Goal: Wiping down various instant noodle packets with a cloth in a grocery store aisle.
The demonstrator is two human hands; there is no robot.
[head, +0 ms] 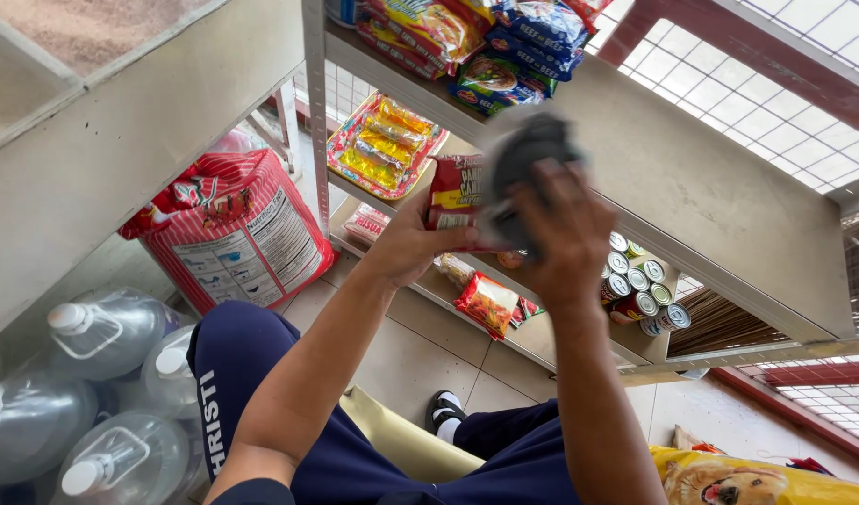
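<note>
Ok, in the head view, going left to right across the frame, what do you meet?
Clear water jugs → red-and-white sack → tray of yellow snack packs → left hand holding a red packet → right hand with a dark cloth → tin cans → yellow pet-food bag.

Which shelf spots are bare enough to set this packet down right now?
The upper shelf is bare right of the noodle packets. On the lower shelf, a patch lies open between the red snack bag and the cans. Crowded: around the cans and noodle packets.
</note>
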